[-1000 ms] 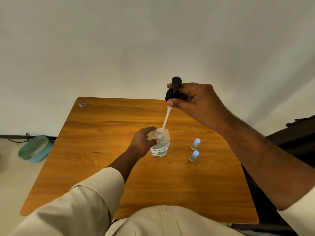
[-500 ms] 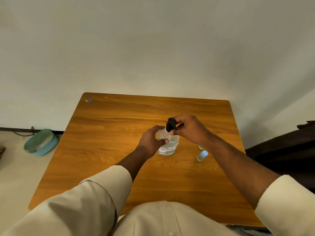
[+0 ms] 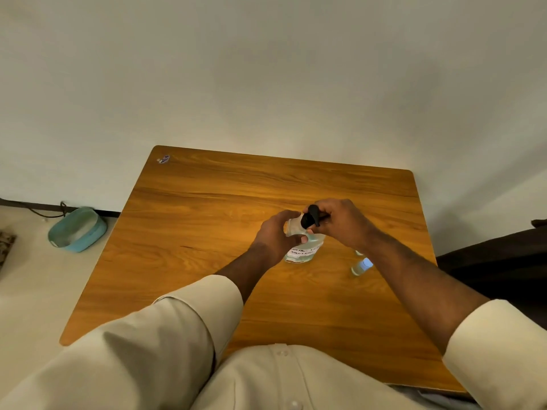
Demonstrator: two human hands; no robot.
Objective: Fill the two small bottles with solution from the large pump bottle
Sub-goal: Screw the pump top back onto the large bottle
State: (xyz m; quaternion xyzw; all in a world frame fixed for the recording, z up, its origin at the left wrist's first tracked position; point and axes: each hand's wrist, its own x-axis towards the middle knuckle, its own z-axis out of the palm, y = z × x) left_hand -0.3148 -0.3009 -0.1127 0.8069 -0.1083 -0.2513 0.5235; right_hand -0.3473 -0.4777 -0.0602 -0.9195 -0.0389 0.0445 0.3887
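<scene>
The large clear pump bottle (image 3: 303,251), with a white handwritten label and pale liquid inside, stands on the wooden table (image 3: 207,232). My left hand (image 3: 276,236) wraps around its shoulder. My right hand (image 3: 340,221) grips the black pump head (image 3: 310,216), which sits on the bottle's neck. One small bottle (image 3: 361,266) with a pale blue cap stands just right of the large one, beside my right forearm. Only a sliver of the second small bottle (image 3: 359,253) shows behind my right wrist.
A small scrap or sticker (image 3: 163,159) lies at the table's far left corner. A teal basin (image 3: 77,229) sits on the floor to the left by the wall, near a black cable. A dark piece of furniture (image 3: 497,261) is at the right.
One second ago my right hand held the pump head high with its tube over the bottle's mouth. It has come down, and the pump head now sits on the neck. My left hand stayed on the bottle.
</scene>
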